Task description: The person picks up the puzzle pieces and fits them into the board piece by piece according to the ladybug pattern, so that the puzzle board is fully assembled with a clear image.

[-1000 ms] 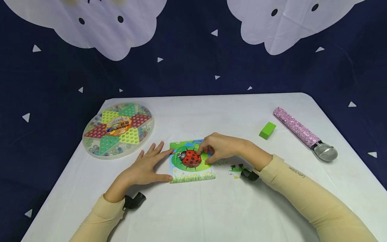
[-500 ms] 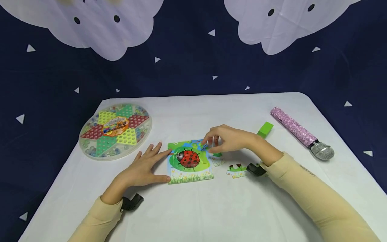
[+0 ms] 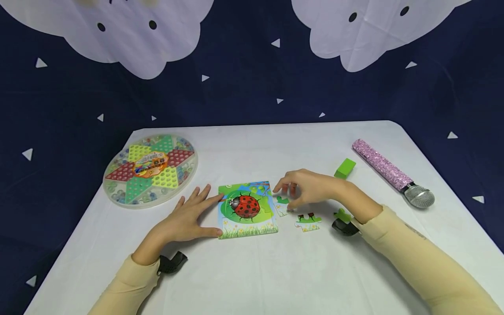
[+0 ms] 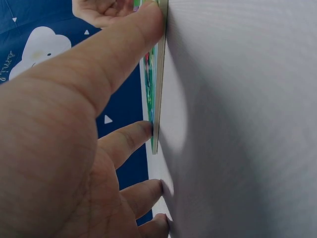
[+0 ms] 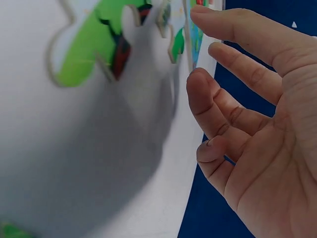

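A square ladybug jigsaw puzzle (image 3: 247,210) lies flat on the white table. With fingers spread, my left hand (image 3: 185,223) touches its left edge by thumb and index finger; in the left wrist view the thumb (image 4: 133,39) meets the board's side. Over a loose puzzle piece (image 3: 281,209) just right of the board hovers my right hand (image 3: 309,188), fingers loosely bent and nothing between them. A second piece (image 3: 309,220) with ladybug legs lies nearer me, also seen large in the right wrist view. A green piece (image 3: 342,215) is partly hidden by the right wrist's black camera.
Chinese checkers in a round clear case (image 3: 151,170) sits at the left. Beyond the right forearm stand a green block (image 3: 344,168) and a pink glitter microphone (image 3: 390,170). A dark blue curtain (image 3: 244,96) with clouds hangs behind the table.
My right hand has let go of the puzzle's right part, lifted off and moved right over the loose piece. The left hand stays on the board's left edge.
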`<state>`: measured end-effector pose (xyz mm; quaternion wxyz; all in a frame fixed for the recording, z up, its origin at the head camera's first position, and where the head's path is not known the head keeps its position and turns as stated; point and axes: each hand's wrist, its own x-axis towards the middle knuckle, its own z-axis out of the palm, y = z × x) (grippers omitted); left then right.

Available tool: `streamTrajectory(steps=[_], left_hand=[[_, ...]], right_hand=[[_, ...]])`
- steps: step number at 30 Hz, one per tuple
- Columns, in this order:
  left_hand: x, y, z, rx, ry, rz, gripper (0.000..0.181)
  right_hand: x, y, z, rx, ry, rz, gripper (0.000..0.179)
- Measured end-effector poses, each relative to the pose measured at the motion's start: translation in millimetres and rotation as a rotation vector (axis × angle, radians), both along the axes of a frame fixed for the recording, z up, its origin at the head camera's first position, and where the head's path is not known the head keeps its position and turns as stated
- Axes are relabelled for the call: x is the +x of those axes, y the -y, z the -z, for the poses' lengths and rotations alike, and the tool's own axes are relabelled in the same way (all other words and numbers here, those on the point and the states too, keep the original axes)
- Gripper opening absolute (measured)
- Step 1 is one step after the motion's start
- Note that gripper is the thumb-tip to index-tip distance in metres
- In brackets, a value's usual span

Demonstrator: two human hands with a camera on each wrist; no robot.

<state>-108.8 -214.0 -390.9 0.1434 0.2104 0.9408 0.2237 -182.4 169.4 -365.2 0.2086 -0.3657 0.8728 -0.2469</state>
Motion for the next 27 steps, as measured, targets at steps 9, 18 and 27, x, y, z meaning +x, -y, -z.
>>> streamTrajectory(steps=[9,18,27], left_hand=[[-0.4,-0.1,0.3,0.001,0.003,0.001,0.099],[-0.2,0.5,1.6,0.007,-0.003,-0.001,0.098],[0.7,0.6,1.0,0.002,0.000,-0.001,0.099]], right_hand=[[4.9,-4,7.8,0.011,0.032,0.025,0.052],[6.0,-5,12.2,-0.007,0.022,0.032,0.055],[4.8,-7,18.7,-0.057,0.075,0.053,0.052]])
